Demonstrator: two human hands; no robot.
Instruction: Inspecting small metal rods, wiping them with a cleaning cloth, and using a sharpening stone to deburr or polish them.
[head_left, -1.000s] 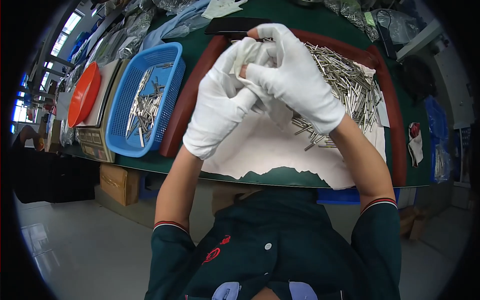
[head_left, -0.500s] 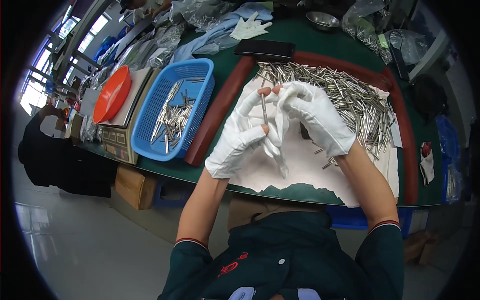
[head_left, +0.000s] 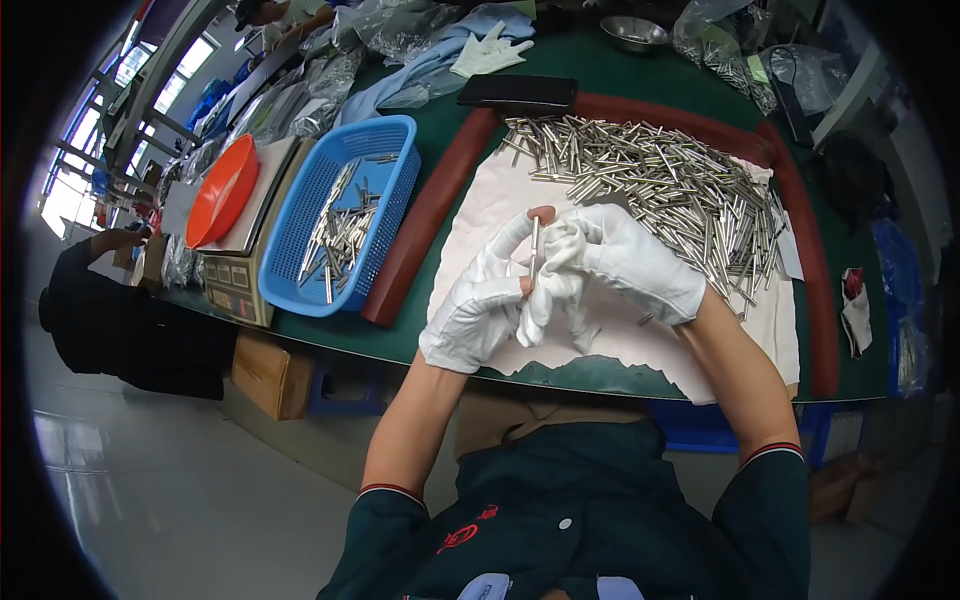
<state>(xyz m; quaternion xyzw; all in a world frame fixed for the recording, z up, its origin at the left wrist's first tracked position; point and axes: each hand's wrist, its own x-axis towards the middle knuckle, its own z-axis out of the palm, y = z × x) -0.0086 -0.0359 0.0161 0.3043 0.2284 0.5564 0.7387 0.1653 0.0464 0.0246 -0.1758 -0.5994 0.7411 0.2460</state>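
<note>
A slim metal pin point(head_left: 535, 243) stands nearly upright in my left hand point(head_left: 470, 318), its ends between the bare tips of the forefinger and thumb. That hand wears a white glove with some fingertips uncovered. Close beside the pin, my right hand point(head_left: 645, 265), also gloved in white, is closed on a bunched white cloth point(head_left: 563, 285). The cloth hangs down between both hands, and the right fingertips are mostly hidden in it. Beyond the hands spreads a large heap of similar metal pins point(head_left: 680, 190) on a pale sheet point(head_left: 465, 225).
Dark red bars point(head_left: 430, 215) frame the sheet. Left of them are a blue plastic basket point(head_left: 280, 270) holding more pins, and a scale point(head_left: 240, 285) with an orange tray point(head_left: 222, 190). A black phone point(head_left: 518, 91) and metal bowl point(head_left: 634, 34) lie farther back. Another person point(head_left: 110, 305) is at far left.
Both hands have come lower, nearer to me. The right hand has turned, its fingertips now tucked into the cloth. The pin remains in my left fingers.
</note>
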